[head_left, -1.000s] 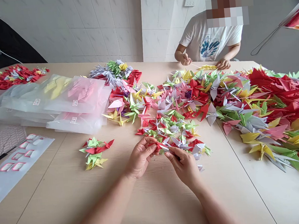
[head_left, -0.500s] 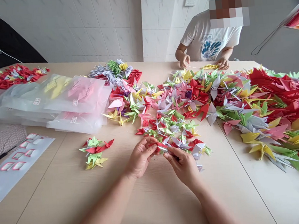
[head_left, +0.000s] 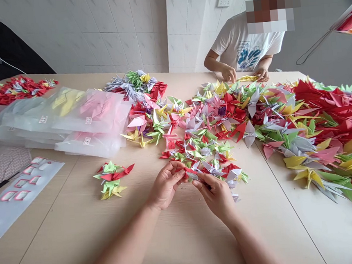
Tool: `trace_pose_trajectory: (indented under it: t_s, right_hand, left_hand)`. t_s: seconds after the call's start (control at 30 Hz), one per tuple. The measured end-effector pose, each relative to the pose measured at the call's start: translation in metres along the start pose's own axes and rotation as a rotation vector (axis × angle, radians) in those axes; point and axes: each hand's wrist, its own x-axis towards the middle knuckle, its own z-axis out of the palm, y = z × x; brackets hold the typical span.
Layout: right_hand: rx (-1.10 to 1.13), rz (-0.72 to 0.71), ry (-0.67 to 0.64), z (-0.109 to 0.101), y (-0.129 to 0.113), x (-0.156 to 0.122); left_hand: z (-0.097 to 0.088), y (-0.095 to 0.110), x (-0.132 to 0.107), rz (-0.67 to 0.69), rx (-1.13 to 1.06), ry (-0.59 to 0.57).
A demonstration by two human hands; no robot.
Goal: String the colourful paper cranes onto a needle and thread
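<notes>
In the middle of the head view my left hand (head_left: 166,184) pinches one end of a small folded red paper crane (head_left: 191,171) between thumb and fingers. My right hand (head_left: 215,194) is closed at the crane's other end, its fingertips on the paper. A thin greyish strip runs along the crane's lower side; whether it is paper or a tool I cannot tell. Just beyond my fingers lies a heap of mixed paper cranes (head_left: 208,147). To the left of my left hand sits a small cluster of green, red and yellow cranes (head_left: 112,178).
Packed clear plastic bags (head_left: 92,133) lie at the left, near a label sheet (head_left: 23,194). More red cranes (head_left: 334,110) are piled at the right. Across the table (head_left: 179,238), a person in a white shirt (head_left: 244,48) handles yellow folded paper (head_left: 247,78).
My hands stay almost in place, with the greyish strip between them slightly shifted. Across the table, the other person's hand on the picture's left has moved right, towards the yellow paper.
</notes>
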Motion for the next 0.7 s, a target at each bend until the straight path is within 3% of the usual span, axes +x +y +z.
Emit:
trace_pose_trajectory:
  t_s: [0.7]
  right_hand:
    - [-0.004, -0.037, 0.0, -0.0019, 0.0039, 0.0005]
  left_hand:
    - [-0.0031, -0.0013, 0.0003, -0.01, 0.027, -0.003]
